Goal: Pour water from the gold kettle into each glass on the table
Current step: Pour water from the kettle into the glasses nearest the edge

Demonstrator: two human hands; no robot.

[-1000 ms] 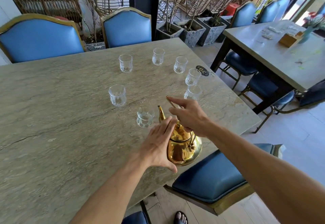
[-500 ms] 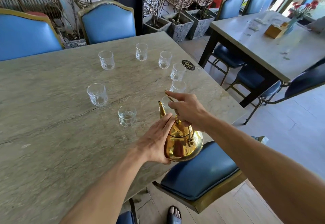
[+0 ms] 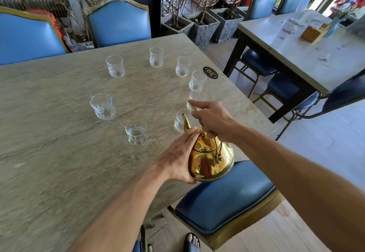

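On the grey-green veined stone table, the right hand grips the polished gold kettle's thin handle; the open left hand lies flat against its rounded side, near cut-pattern clear glasses.

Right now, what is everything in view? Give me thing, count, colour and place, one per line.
gold kettle: one, shiny gold, at the table's near right edge, held by both hands.
glasses: eight, clear, in a loose ring on the table; the near one holds some water, and one sits right behind the spout.
table: one, grey-green stone, centre left.
round disc: one, black, at the table's right edge.
blue chairs: several, gold-framed, around both tables.
second table: one, pale, at right.
planters: grey, on the floor behind.
left hand: against the kettle's side.
right hand: on the handle.
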